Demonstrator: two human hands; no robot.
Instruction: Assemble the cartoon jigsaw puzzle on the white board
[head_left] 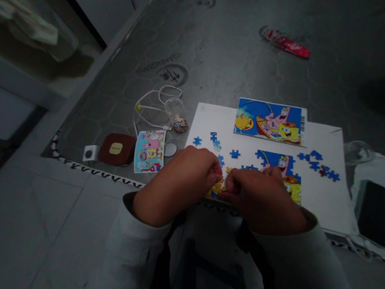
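Observation:
My left hand (181, 181) and my right hand (263, 201) meet at the near edge of a white board (319, 192), both with fingers curled and pinched on yellow jigsaw pieces (220, 185) of a part-built puzzle (287, 175). The puzzle's built part shows cartoon figures on blue and yellow. Loose blue pieces (215, 141) lie to the left on the board, and more blue pieces (316, 164) lie to the right. A reference picture (270, 121) of the same cartoon lies at the board's far edge.
Left of the board lie a second cartoon card (149, 151), a brown round-cornered box (116, 149), a white cable (153, 105) and a clear cup (177, 113). A dark phone (376, 210) rests on white cloth at right. A red wrapper (285, 42) lies far back.

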